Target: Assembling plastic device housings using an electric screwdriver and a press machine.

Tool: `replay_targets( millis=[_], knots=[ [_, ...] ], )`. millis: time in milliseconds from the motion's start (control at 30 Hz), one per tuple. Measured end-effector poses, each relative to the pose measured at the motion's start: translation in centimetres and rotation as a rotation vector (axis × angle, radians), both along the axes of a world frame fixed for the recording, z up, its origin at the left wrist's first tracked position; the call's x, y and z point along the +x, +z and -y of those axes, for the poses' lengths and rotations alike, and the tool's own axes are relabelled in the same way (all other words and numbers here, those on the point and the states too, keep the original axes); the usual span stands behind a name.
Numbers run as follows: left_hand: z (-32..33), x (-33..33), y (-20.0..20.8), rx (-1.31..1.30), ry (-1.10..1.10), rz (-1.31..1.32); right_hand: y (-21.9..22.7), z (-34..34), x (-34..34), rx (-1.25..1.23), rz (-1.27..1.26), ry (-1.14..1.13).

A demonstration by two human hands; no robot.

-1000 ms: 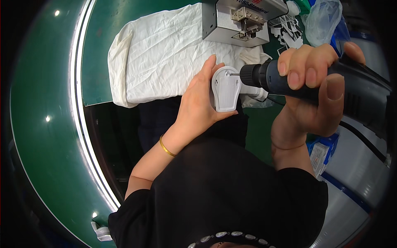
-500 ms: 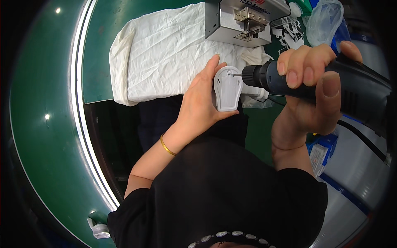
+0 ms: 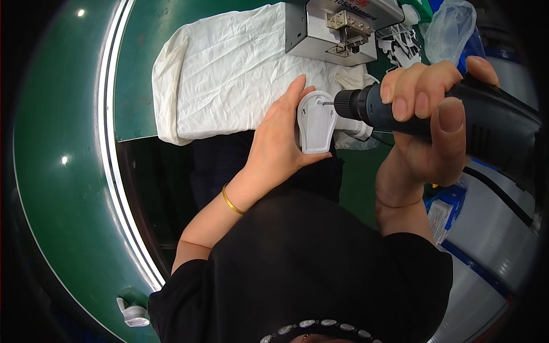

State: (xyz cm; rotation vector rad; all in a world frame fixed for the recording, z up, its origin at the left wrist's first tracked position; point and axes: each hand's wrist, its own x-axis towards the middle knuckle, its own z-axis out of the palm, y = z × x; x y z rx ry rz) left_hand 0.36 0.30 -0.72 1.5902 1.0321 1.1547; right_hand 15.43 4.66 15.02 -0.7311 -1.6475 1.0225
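Observation:
My left hand grips a white plastic housing, rounded and wide at the top and narrower at the bottom, from its left side. Thumb and fingers hold it by the edges, and its recessed face shows. In my right hand is a black electric screwdriver, lying almost level with its fingers wrapped over the body. The thin bit points left and meets the housing at a small round hole near its upper end. Whether a screw sits in that hole is too small to tell.
White cloth covers a padded block on the green bench. Behind it stands a grey metal machine. White plastic pieces and a clear plastic bag lie at the back right. A white-grey part rests on the green surface lower left.
The hands, housing and screwdriver hold nearly the same position, with the bit still at the hole. At the lower left, the white-grey part has shifted slightly up and left.

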Motion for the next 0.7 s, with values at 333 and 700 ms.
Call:
replay_targets(
  millis=[333, 700],
  knots=[
    [-0.05, 0.19, 0.03, 0.076, 0.072, 0.005, 0.13, 0.12, -0.35, 0.008, 0.011, -0.006],
    [-0.01, 0.03, -0.04, 0.037, 0.035, -0.001, -0.03, 0.01, -0.82, 0.009, 0.026, -0.029]
  ],
)
